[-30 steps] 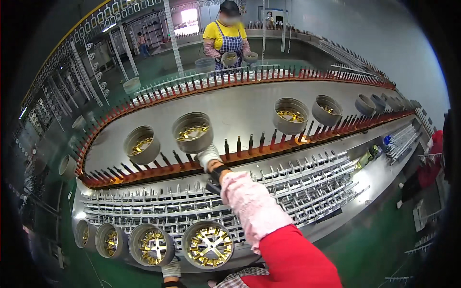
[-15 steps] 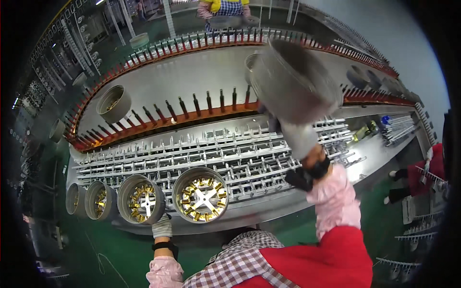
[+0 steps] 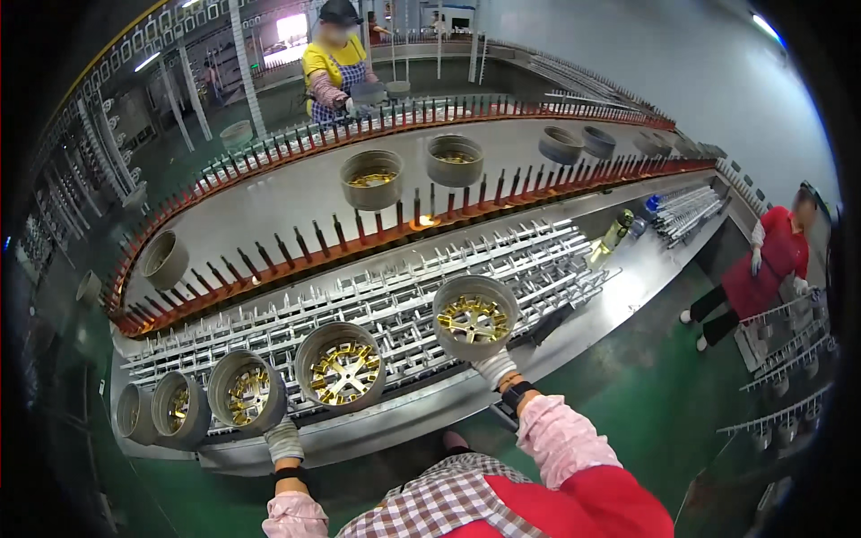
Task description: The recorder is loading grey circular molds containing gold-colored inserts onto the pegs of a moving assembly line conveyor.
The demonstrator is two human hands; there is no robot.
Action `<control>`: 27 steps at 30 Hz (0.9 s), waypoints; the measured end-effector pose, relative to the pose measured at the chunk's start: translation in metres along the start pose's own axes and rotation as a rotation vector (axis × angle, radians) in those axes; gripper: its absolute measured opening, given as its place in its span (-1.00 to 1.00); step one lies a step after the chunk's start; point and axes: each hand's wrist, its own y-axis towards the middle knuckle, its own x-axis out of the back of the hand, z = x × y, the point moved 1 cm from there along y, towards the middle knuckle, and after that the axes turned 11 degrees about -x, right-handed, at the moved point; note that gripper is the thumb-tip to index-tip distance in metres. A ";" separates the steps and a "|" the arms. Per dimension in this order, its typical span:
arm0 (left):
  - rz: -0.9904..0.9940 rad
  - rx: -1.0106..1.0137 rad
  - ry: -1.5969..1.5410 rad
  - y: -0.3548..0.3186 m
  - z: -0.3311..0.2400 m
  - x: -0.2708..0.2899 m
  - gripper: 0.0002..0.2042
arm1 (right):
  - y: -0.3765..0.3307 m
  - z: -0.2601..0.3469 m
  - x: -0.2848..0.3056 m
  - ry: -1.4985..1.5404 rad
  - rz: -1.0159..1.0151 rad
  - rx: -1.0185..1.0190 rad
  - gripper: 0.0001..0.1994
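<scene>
My gloved right hand (image 3: pixel 495 367) grips a round grey tub (image 3: pixel 475 353) from its near lower side, its fingers partly hidden. Gold pieces and a silver spoked insert show inside, and the tub is tilted toward me over the metal racks. My gloved left hand (image 3: pixel 284 441) rests against the lower near edge of another grey tub (image 3: pixel 275 408); its fingers are hidden. Between the hands stands a similar tub (image 3: pixel 380 387) with a silver cross and gold pieces. Two more tubs, a middle one (image 3: pixel 199 429) and an end one (image 3: pixel 130 433), continue the row leftward.
Silver spiked racks (image 3: pixel 421 296) lie stacked on the metal bench. Beyond runs an orange conveyor with upright dark pins (image 3: pixel 315 233), curving around a steel surface bearing several tubs. A co-worker (image 3: pixel 336 63) stands across it; another person (image 3: pixel 778 247) in red stands at right.
My right hand has come down and nearer with its tub, from above the conveyor to over the racks. The left hand stays at the same tub. The view has tilted up.
</scene>
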 end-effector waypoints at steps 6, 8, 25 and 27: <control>0.093 0.097 -0.093 0.000 -0.008 0.023 -0.74 | -0.011 -0.056 0.055 0.784 0.439 -0.305 -0.73; 0.088 0.210 -0.091 -0.001 0.004 -0.002 -0.73 | 0.020 -0.036 0.143 0.916 0.601 -0.593 -0.72; 0.037 0.247 -0.340 -0.019 -0.005 0.004 -0.72 | 0.392 0.063 -0.052 0.108 -0.373 0.455 -0.64; -0.058 0.276 -0.273 -0.040 0.007 -0.011 -0.66 | 0.354 0.111 0.009 0.271 -0.515 0.561 -0.73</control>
